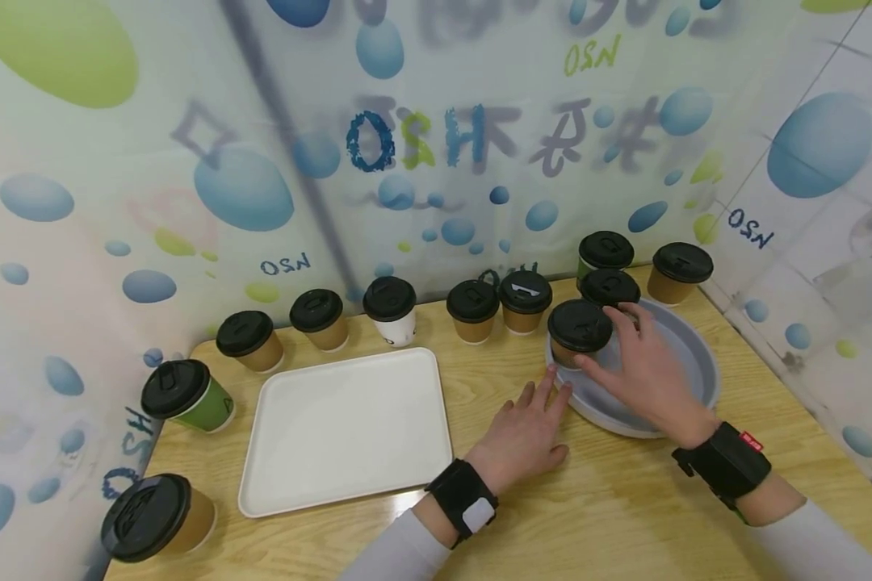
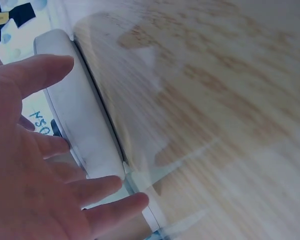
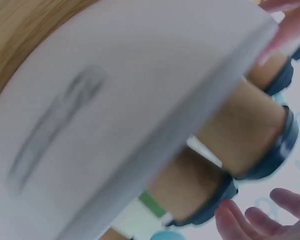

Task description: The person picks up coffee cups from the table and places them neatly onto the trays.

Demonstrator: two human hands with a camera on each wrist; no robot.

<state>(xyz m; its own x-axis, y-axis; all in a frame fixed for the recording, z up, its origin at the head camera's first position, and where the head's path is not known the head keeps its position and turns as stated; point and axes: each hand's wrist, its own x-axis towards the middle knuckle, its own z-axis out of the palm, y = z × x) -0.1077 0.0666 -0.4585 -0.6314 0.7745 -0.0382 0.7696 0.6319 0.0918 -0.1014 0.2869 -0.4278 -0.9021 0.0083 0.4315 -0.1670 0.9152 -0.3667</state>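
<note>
A round grey tray (image 1: 703,367) stands on the right of the table. Inside it, near the left rim, is a brown paper cup with a black lid (image 1: 580,325), and a second black-lidded cup (image 1: 610,286) sits just behind. My right hand (image 1: 650,375) hovers over the tray beside the front cup, fingers spread and loosely bent. In the right wrist view its fingertips (image 3: 230,220) appear apart from the lids. My left hand (image 1: 519,440) reaches out with straight fingers against the tray's near-left rim; the tray's pale side (image 2: 85,105) shows beyond that hand in the left wrist view.
A white rectangular tray (image 1: 349,428) lies left of centre. Several lidded cups line the table's back and left edges, among them a white cup (image 1: 391,311) and a green cup (image 1: 189,395). A patterned curtain (image 1: 436,202) hangs behind.
</note>
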